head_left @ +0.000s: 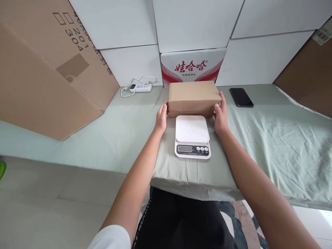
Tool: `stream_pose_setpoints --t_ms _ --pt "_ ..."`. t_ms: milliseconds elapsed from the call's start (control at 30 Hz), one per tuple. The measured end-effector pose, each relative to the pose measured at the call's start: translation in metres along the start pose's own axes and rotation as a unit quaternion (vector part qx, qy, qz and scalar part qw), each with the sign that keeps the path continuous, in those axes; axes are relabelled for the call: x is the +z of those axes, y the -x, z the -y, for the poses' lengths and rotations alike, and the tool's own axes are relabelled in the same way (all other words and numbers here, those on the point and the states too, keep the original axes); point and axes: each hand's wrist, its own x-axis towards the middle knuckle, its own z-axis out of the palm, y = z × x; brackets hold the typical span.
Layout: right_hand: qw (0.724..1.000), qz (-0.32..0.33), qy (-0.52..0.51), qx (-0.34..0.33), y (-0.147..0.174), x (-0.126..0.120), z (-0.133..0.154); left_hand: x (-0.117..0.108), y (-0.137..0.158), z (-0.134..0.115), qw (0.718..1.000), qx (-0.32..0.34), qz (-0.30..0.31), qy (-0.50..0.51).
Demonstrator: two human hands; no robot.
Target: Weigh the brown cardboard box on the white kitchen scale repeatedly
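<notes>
A closed brown cardboard box (193,100) stands between my two hands, just behind a white kitchen scale (192,129). My left hand (162,117) grips the box's left end, its thumb near the front corner. At the opposite end my right hand (220,112) is wrapped round the right corner, fingers along the side and thumb at the front. Nothing lies on the scale's white platform, and its small display looks blank. Whether the box rests on the cloth or is slightly raised, I cannot tell.
A white box with red Chinese lettering (190,65) stands behind, against white panels. A black phone (241,97) lies to the right, a white power strip with a cable (141,87) to the left. Large cardboard sheets (52,76) flank the cloth-covered table (124,138).
</notes>
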Motion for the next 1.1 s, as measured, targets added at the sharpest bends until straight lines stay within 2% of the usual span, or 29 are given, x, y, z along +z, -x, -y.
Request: stream_pose_setpoints --t_ms 133,267,400,533,700,1100 --pt "1.000 -0.001 0.006 -0.017 -0.003 0.001 -0.005 0.002 0.002 -0.002 1.000 0.005 0.001 -0.006" --pt "0.997 -0.009 0.005 -0.074 -0.005 0.001 0.000 0.006 0.009 -0.016 0.998 0.060 -0.002 -0.035" --pt "0.989 -0.024 0.028 -0.141 0.016 -0.007 0.036 0.006 0.036 -0.041 0.992 0.116 0.003 -0.045" --pt "0.985 -0.048 0.060 -0.152 0.060 -0.020 0.070 0.001 0.080 -0.056 0.992 0.120 0.017 -0.041" --pt "0.981 -0.073 0.110 -0.144 0.092 -0.025 0.072 -0.002 0.111 -0.053 0.993 0.101 0.026 -0.049" --pt "0.978 -0.103 0.097 -0.151 0.096 -0.017 0.073 -0.006 0.116 -0.039 0.993 0.099 -0.008 -0.060"
